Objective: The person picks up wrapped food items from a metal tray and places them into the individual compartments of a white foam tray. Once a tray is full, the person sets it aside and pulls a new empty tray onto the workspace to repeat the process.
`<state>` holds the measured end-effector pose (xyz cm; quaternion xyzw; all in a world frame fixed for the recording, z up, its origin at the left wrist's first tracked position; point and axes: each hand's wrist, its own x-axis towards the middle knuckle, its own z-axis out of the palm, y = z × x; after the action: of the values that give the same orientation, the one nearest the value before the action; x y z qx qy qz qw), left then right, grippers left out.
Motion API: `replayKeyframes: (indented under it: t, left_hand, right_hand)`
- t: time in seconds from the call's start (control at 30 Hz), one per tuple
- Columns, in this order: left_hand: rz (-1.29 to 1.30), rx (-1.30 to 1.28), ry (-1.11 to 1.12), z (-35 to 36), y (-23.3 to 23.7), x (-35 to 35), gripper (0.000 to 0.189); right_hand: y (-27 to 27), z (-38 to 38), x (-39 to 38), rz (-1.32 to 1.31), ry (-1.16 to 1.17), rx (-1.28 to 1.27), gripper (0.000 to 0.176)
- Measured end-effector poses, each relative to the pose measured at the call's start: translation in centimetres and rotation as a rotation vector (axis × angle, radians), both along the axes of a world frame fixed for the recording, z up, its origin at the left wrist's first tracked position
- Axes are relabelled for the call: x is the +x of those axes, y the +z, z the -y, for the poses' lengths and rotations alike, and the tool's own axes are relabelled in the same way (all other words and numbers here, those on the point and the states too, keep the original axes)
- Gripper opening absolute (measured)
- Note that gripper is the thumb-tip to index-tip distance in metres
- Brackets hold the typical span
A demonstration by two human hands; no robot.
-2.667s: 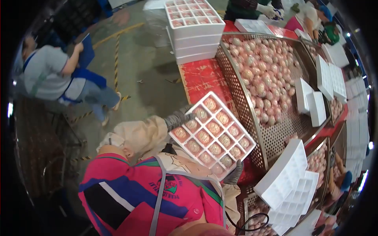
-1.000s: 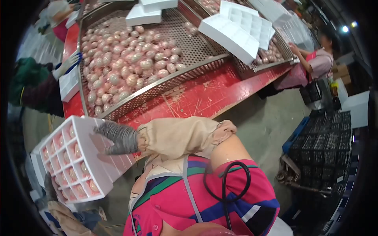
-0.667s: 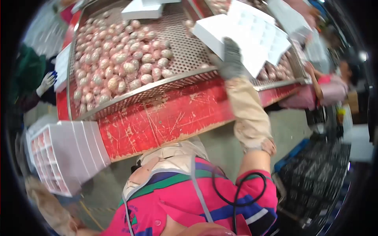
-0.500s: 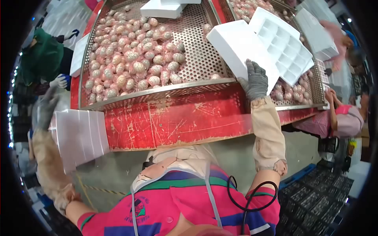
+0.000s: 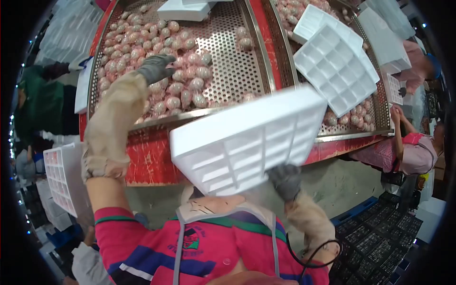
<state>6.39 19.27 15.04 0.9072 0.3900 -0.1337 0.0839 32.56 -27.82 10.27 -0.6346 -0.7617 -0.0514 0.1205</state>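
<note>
Wrapped eggs (image 5: 175, 89) lie under and just beyond the left hand (image 5: 156, 69), well apart from the right hand (image 5: 285, 180). The left fingers bend loosely; whether they clasp any is hidden. The right grasps the lower edge of a tilted white tray (image 5: 237, 126), its long axis rising rightward.

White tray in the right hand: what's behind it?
Behind the white tray, held by the right hand, the red table shows at both sides. A metal rim and egg-shaped pieces show past its upper edge. Whatever the tray directly covers can't be seen.
</note>
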Motion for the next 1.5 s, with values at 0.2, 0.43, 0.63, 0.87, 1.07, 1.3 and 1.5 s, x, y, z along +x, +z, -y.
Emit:
replayKeyframes:
  t: [0.2, 0.43, 0.63, 0.87, 1.07, 1.3, 1.5]
  left_hand:
    - [0.008, -0.062, 0.224, -7.6, -11.4, 8.4, 0.051]
    - [0.182, 0.022, -0.068, -8.7, -23.9, 13.0, 0.061]
    - [0.732, -0.699, 0.319, -2.2, -13.9, 14.4, 0.040]
    - [1.293, -1.770, 0.367, 8.7, -6.1, 10.8, 0.034]
    - [1.407, -1.812, 0.415, 19.8, -3.9, 12.0, 0.046]
    - [1.453, -1.777, 0.446, 30.3, -3.3, 13.6, 0.064]
    - [1.364, -1.566, 0.416, 36.1, -0.3, 16.3, 0.066]
  right_hand:
    - [-4.3, 3.0, -4.2, -0.083, -0.009, -0.391, 0.036]
    - [-6.4, -0.9, -7.0, -0.111, 0.046, -0.511, 0.036]
    - [-6.9, -0.6, -8.0, -0.195, 0.107, -0.551, 0.040]
    - [-6.8, -1.5, -6.8, -0.113, 0.250, -0.627, 0.035]
    - [-6.6, -1.7, -4.8, 0.036, 0.452, -0.666, 0.034]
    - [-6.8, 1.1, 0.7, -0.514, 0.362, -0.431, 0.032]
    - [-2.4, 0.6, 7.9, -1.906, -0.153, -0.466, 0.036]
